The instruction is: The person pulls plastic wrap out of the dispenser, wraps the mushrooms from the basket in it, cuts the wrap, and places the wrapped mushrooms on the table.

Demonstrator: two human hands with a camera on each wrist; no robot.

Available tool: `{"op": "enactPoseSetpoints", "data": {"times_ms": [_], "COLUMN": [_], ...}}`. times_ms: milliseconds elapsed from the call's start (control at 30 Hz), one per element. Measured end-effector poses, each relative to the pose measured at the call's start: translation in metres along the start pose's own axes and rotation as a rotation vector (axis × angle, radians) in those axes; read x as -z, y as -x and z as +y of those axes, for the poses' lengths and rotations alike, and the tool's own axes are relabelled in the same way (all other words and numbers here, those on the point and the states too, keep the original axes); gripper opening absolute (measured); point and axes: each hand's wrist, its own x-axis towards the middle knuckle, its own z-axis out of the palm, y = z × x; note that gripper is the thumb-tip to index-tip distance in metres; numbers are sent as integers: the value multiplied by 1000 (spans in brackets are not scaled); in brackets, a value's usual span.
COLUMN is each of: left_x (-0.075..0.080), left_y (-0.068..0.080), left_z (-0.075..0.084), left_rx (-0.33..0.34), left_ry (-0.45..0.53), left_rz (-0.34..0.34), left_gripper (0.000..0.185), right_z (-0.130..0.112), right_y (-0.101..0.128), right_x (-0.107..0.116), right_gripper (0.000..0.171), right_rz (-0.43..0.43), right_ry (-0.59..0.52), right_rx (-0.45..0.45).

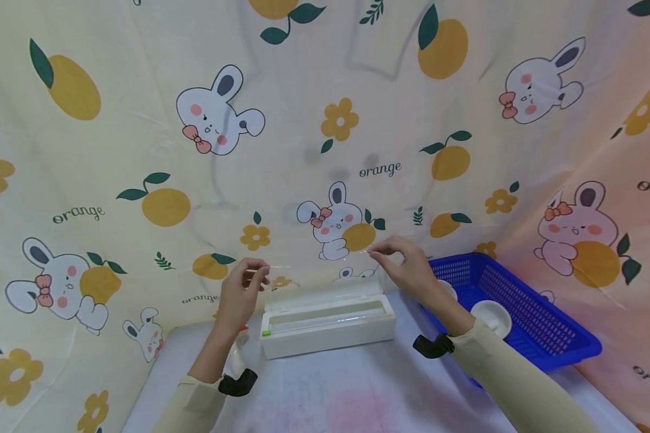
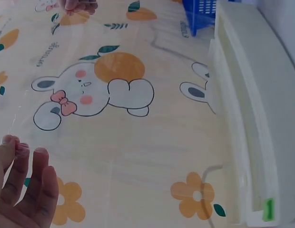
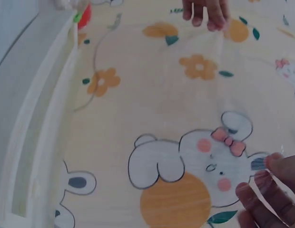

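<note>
A sheet of clear cling film (image 1: 279,266) is stretched between the two hands, its bright top edge showing faintly. My left hand (image 1: 242,291) pinches one corner between thumb and fingertips. At the other corner my right hand (image 1: 406,267) pinches the film in the same way, a little higher in the head view. Below the hands stands a long white cling film dispenser (image 1: 327,347), its lid (image 1: 325,294) raised. A clear roll (image 1: 330,320) lies in its trough, and a small green tab (image 1: 267,333) marks the left end.
To the right is a blue plastic basket (image 1: 541,355) with white round dishes (image 1: 492,317) in it. Left of the dispenser, a white item with a red top (image 1: 243,328) is partly hidden by the left forearm. A patterned cloth (image 1: 303,162) hangs behind the table.
</note>
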Motion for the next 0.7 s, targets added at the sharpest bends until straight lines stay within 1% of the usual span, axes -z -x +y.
{"op": "enactPoseSetpoints", "data": {"times_ms": [133,267,367,467,533,600,700], "left_x": [3,5,5,6,6,7,8], "left_y": [16,31,42,54,61,67,78], "left_z": [1,1,-1,-3,-4,-5,-7], "left_rx": [12,10,15,35,37,40,50], "left_ry": [16,43,45,38,39,51,68], "left_rz": [-27,-49,-56,-69,-80,-93,-112], "left_gripper": [13,11,9,8,8,7,6], "right_z": [-5,-10,-12,-11,-9,-7,-6], "right_y": [13,27,38,49,56,64,76], "right_x": [3,6,9,11,11,12,12], "right_gripper": [10,9,10,12,15,17,20], "right_rz": [-18,-10,-15,-29,-41,-53,-83], "right_ry": [22,24,6,-18,-38,-45,-69], "right_rx": [20,40,46,77,103,129,144]}}
